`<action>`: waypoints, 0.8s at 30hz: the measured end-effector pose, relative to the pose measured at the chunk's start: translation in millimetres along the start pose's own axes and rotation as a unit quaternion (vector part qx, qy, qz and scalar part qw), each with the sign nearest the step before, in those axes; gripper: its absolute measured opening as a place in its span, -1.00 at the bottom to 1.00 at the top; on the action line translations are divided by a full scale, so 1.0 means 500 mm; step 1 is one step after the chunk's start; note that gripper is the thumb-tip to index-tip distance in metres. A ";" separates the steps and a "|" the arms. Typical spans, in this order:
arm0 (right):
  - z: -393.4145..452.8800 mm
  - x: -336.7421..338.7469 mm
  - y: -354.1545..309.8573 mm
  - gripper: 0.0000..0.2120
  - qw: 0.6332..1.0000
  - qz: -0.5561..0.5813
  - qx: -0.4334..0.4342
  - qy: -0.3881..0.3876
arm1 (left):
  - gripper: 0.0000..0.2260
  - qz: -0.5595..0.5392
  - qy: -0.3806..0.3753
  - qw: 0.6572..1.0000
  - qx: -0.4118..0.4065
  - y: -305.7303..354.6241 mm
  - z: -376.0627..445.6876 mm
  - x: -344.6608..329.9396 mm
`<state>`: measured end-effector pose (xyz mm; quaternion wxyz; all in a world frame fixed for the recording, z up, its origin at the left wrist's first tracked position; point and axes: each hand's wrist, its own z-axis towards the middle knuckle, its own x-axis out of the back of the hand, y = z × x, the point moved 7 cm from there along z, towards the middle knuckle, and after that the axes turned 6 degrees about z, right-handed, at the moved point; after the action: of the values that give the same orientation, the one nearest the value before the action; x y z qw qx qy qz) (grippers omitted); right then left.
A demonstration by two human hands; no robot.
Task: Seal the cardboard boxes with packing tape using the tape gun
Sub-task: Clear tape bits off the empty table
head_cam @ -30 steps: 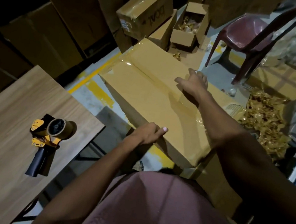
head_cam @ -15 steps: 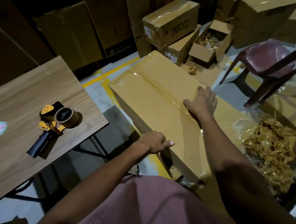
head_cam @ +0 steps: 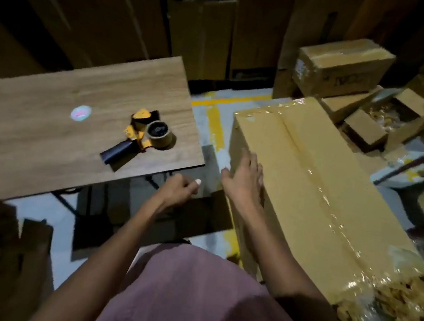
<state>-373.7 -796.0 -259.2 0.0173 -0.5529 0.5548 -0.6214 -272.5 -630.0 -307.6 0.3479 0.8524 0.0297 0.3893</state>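
Right, big cardboard box (head_cam: 309, 189) sits on the floor at the right, long side running away from the person, glossy clear tape (head_cam: 318, 182) down its top seam and wrapped over the near end. Wooden table (head_cam: 48, 125) to the left, apart from the box with a strip of floor between. Tape gun (head_cam: 142, 136) lies on its side near the table's right edge (yellow body, black handle pointing toward the near edge, brown roll up top), untouched. Round sticker (head_cam: 81, 112) on the table left of the gun. Right hand (head_cam: 243, 180) lies flat with fingers straight against the box's near left top edge, gripping nothing. Left hand (head_cam: 180, 189) hangs in the gap just below the table's near right corner, fingers loosely curled, thumb out, empty. Smaller boxes (head_cam: 344, 67) stacked behind.
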 end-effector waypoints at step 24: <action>-0.269 -0.775 -0.607 -0.78 0.933 0.060 0.225 -0.273 | -0.68 -0.302 0.311 0.875 0.214 -0.811 -0.431 0.435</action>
<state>-138.6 -343.5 -272.3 0.3290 -0.6487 0.4064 -0.5529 -179.4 -130.6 -319.9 0.2309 0.6901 0.4752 0.4947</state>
